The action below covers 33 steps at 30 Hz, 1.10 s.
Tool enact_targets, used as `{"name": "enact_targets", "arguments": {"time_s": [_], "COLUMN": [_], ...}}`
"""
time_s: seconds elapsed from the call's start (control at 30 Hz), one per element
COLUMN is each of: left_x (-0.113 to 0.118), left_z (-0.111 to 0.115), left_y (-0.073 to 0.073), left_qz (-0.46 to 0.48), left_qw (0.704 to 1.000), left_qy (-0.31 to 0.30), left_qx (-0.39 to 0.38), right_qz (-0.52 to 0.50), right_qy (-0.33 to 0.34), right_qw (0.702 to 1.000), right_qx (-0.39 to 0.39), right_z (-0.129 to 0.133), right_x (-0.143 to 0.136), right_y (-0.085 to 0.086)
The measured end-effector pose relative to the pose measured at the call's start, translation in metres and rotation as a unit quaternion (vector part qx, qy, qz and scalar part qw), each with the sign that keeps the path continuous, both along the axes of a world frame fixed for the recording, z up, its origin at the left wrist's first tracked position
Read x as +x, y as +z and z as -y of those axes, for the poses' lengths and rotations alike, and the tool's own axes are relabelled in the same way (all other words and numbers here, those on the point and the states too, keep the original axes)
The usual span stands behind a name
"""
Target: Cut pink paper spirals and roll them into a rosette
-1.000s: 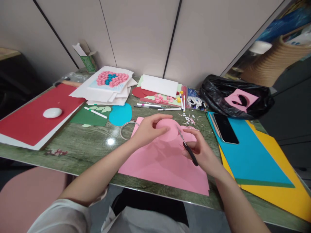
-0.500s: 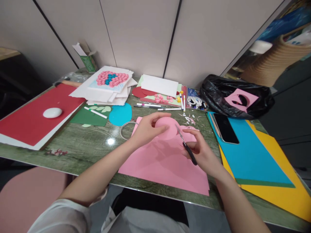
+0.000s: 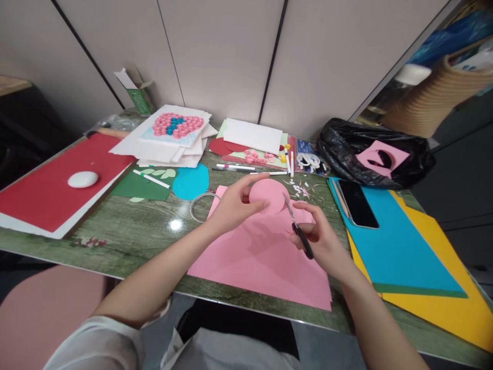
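Between thumb and fingers, my left hand (image 3: 235,203) grips a pink paper circle (image 3: 269,195) by its left side, raised above the pink paper sheets (image 3: 262,267). A pair of scissors (image 3: 298,231) with black handles is in my right hand (image 3: 319,234); the thumb and fingers are partly hidden at the handles. The scissor tips meet the right edge of the circle. Left of the sheets, a roll of tape (image 3: 192,208) lies partly under them.
Small paper scraps (image 3: 300,190) lie behind my right hand. To the right are a phone (image 3: 358,203), blue paper (image 3: 404,241) and a black plastic bag (image 3: 331,149). On the left are red paper (image 3: 57,205), a blue circle (image 3: 191,182) and a green sheet (image 3: 131,186).
The pink circle has tilted and shifted slightly up and to the right. My right hand and the scissors have moved slightly right, the tips staying at the circle's edge.
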<state>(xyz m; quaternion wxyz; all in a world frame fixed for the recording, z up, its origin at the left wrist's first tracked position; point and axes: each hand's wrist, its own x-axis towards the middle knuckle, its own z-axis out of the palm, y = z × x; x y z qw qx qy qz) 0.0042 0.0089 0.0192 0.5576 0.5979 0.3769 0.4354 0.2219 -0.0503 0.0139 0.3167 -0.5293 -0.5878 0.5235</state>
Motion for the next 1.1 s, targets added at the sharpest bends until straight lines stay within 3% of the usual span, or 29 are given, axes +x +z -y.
{"name": "enact_targets", "arguments": {"time_s": [0.37,1.1], "left_x": [-0.0007,-0.0025], "left_z": [0.0019,-0.0004], "left_y": [0.0023,0.0052], "left_qz": [-0.048,-0.036], "left_qw": [0.996,0.999], "left_qy": [-0.054,-0.019], "left_qx": [0.050,0.027], "right_qz": [0.001,-0.001], "right_qy": [0.014,-0.004], "right_qw": [1.000,1.000], "right_qx": [0.001,-0.006], "right_z": [0.0002,0.0003], "right_x": [0.0002,-0.0004], "right_y": [0.0015,0.0031]}}
